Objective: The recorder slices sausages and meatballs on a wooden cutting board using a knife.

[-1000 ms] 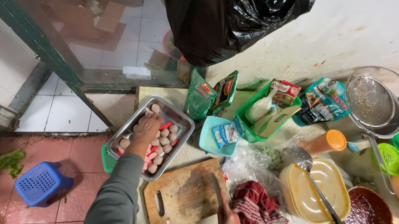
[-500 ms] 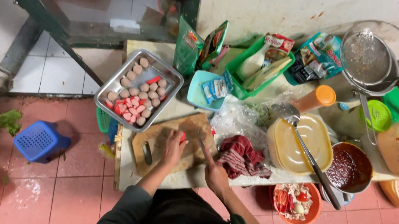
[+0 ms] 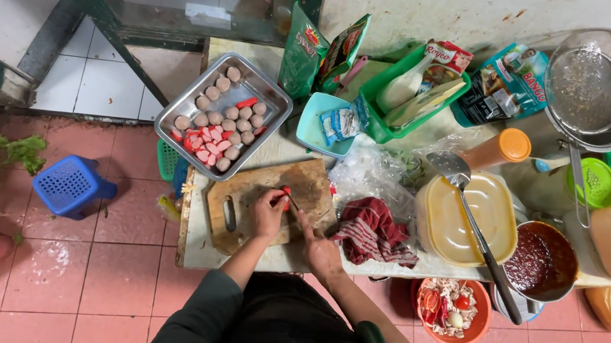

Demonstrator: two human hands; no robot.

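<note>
On a wooden cutting board point(image 3: 315, 189) my left hand point(image 3: 267, 212) pins a small red piece of food point(image 3: 286, 190) with its fingertips. My right hand point(image 3: 319, 250) is closed on a knife point(image 3: 294, 204) whose blade rests beside that piece. A metal tray point(image 3: 260, 95) holding several round meatballs and red sausage pieces sits just beyond the board, to the upper left. A dark red cloth point(image 3: 373, 234) lies crumpled to the right of the board.
A tub with a yellow lid point(image 3: 439, 224) and a long ladle, a bowl of red sauce point(image 3: 542, 263), an orange bowl of chopped food point(image 3: 447, 305), green baskets, packets and a wire strainer point(image 3: 589, 85) crowd the right. A blue stool point(image 3: 69, 185) and greens stand on the tiled floor.
My left hand left the meatball tray and came to the cutting board. My right hand now works the knife on a red piece. The view has shifted down and closer.
</note>
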